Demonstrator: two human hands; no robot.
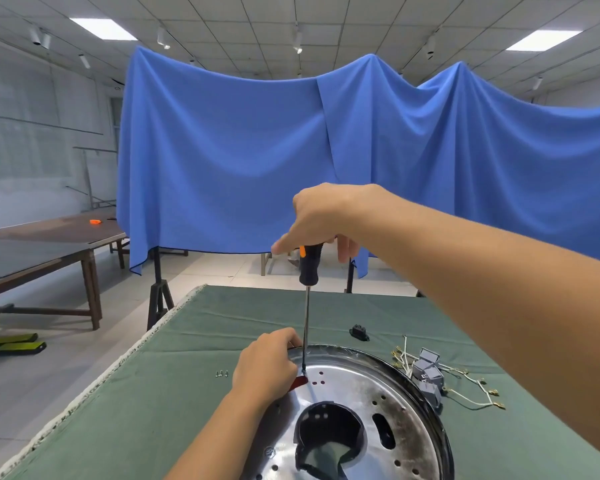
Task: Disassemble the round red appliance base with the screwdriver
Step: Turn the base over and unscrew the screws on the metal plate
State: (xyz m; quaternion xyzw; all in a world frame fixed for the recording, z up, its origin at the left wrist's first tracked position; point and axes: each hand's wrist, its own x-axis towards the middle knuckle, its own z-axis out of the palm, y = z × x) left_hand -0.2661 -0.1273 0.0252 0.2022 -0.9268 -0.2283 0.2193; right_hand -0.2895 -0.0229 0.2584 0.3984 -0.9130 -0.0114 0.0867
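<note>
The round appliance base [371, 403] lies on the green-covered table near me, its shiny metal plate facing up with a dark rim and a bit of red showing at its left edge. My right hand [321, 216] grips the top of the black and orange screwdriver [309, 263], held upright. Its tip sits on the plate near the left rim. My left hand [265, 367] grips the left rim of the base, right beside the shaft.
Two loose screws [221, 373] lie on the green cloth [174, 393] left of the base. A small black part [359, 332] sits behind it. Grey connectors with white wires [433, 375] lie to the right. A brown table [49, 244] stands far left, blue drapes behind.
</note>
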